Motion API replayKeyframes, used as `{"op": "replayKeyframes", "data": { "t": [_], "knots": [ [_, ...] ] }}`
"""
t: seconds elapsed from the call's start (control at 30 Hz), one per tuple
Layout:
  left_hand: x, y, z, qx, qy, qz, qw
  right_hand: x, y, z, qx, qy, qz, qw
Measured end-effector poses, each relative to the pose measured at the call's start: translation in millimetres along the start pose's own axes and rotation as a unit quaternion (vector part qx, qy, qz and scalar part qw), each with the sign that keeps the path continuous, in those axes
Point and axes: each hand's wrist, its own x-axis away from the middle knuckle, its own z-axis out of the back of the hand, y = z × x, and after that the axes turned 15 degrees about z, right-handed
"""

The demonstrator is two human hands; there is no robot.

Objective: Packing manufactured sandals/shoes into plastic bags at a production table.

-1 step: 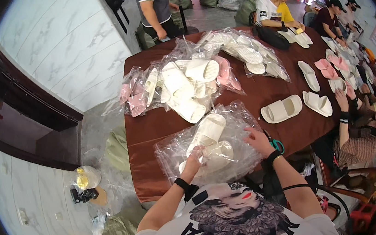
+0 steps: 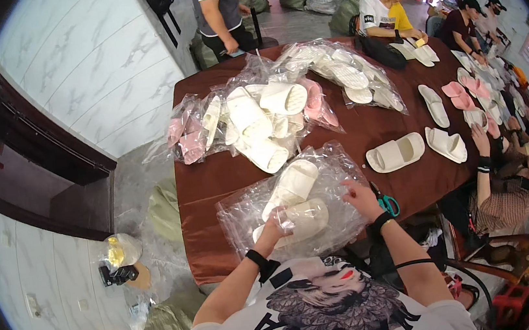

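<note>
Head view: curls fingers of left hand (image 2: 274, 226) at white slippers (image 2: 309, 215), of right hand (image 2: 361, 199) at clear bag (image 2: 338, 166) under or around them on brown table (image 2: 206, 194), exact hold indiscernible; could tear bag by tugging unevenly.

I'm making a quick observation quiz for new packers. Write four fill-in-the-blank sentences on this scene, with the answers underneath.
1. The table covering is ____ in colour.
2. Besides white slippers, the wrapped pile includes some ____ ones.
3. The right hand is at the side of the clear plastic bag nearer the teal-handled ____.
4. Just behind the left hand, a black band circles the ____.

Missing words: brown; pink; scissors; wrist.
</note>
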Motion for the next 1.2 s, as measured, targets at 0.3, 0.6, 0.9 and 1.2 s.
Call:
{"op": "replayKeyframes", "data": {
  "t": [0.3,0.6,0.9,1.2],
  "knots": [
    [-56.0,-23.2,-23.9,0.343,-0.219,0.212,0.889,12.4,16.0,-34.7,-0.040,-0.074,-0.016,0.996],
    [-88.2,-7.7,-57.6,0.223,-0.110,0.176,0.952,9.7,25.4,-38.2,-0.074,-0.118,0.023,0.990],
    [-59.4,13.6,-29.9,0.246,-0.050,0.149,0.956,11.3,49.2,-51.9,-0.181,0.020,-0.071,0.981],
    [18.1,4.6,40.1,0.316,-0.030,0.133,0.939,-13.6,23.0,-49.4,-0.149,-0.034,-0.029,0.988]
  ]
}}
